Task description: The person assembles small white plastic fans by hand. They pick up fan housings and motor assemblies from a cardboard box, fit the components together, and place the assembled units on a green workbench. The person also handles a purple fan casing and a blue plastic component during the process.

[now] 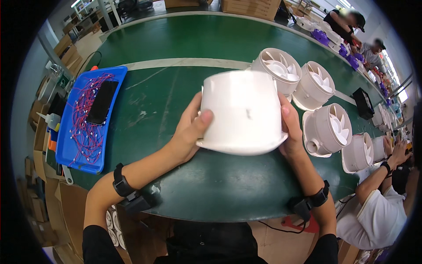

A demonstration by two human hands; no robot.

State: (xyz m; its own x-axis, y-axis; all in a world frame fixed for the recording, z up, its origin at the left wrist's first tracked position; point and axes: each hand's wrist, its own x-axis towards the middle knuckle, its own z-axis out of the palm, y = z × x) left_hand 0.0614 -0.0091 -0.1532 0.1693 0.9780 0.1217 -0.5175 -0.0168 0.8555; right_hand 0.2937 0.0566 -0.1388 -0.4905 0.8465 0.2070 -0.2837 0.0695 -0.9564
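Between my two hands is a white plastic fan housing (242, 112), a round drum with a flared lower rim, raised above the green tabletop. My left hand (190, 130) grips its left side, the thumb lying on the near wall. On the opposite side my right hand (290, 125) holds the wall and rim, fingers partly behind it. The inside of this housing is turned away from view. Just beyond my right hand are similar white fan housings with visible blades: one (278, 68) behind, another (315, 83) beside it, and more (330, 127) to the right.
A blue tray (64, 149) at the left holds red-and-blue wires (85, 127) and a black phone (102, 103). A black box (364, 103) sits at the far right. Beside me on the right works a person in a white shirt (380, 220); others work farther back. Bands with black devices circle both my forearms.
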